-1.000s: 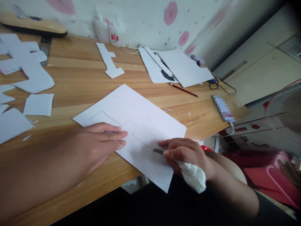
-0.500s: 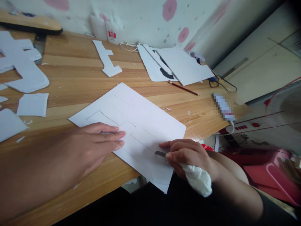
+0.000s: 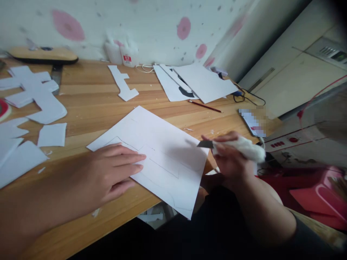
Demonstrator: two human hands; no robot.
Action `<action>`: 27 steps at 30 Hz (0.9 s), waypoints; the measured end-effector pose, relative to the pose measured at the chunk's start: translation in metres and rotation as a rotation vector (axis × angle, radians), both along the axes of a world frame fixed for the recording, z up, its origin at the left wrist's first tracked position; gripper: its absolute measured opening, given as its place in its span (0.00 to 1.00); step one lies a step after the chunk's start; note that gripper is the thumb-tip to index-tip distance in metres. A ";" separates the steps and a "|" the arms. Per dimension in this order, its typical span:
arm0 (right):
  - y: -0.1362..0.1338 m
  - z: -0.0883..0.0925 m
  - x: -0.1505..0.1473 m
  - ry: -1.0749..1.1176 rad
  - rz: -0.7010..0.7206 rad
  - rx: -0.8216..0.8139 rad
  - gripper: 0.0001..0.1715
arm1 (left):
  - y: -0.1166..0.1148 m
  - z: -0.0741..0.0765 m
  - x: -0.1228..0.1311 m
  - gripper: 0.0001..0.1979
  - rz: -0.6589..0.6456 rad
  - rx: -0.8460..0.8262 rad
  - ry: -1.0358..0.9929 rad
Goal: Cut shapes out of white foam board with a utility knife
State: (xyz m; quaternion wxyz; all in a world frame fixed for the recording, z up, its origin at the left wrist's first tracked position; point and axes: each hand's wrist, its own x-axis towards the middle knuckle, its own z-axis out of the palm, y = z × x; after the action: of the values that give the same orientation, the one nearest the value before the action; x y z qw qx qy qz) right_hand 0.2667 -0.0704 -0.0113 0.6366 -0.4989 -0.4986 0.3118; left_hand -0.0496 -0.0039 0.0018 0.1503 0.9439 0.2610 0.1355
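Note:
A white sheet of board with thin outlines of a stepped shape lies at an angle on the wooden table, its near corner jutting past the edge. My left hand rests flat on its left part, fingers stretched out and holding nothing. Above the sheet's right corner, my right hand is closed around a cutter blade whose grip is a white wrapping. The dark blade points left, off the surface, and casts a shadow on the board. Motion blurs this hand somewhat.
Cut white pieces lie in a pile at the left. A notched cut-out, a pencil, more white sheets and a phone are on the table. Two white bottles stand against the wall.
My right hand has lifted the blade off the board and moved up and to the right. My left hand stays on the sheet. The camera view has tilted up slightly.

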 end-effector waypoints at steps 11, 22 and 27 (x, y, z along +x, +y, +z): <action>0.005 0.001 -0.012 0.151 -0.098 -0.263 0.07 | 0.031 0.001 -0.016 0.19 0.159 0.339 0.205; -0.031 0.008 -0.056 -0.057 0.020 -0.455 0.11 | 0.024 0.006 -0.012 0.14 0.442 0.101 0.177; -0.040 0.016 -0.060 -0.242 0.015 -0.495 0.12 | 0.022 0.001 -0.009 0.14 0.462 0.004 0.082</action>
State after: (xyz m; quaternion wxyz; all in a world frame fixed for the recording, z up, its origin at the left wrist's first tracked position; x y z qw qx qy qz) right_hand 0.2071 -0.1106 0.0048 0.4287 -0.6691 -0.4835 0.3671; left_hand -0.0582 0.0183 0.0024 0.1029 0.8640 0.4758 0.1285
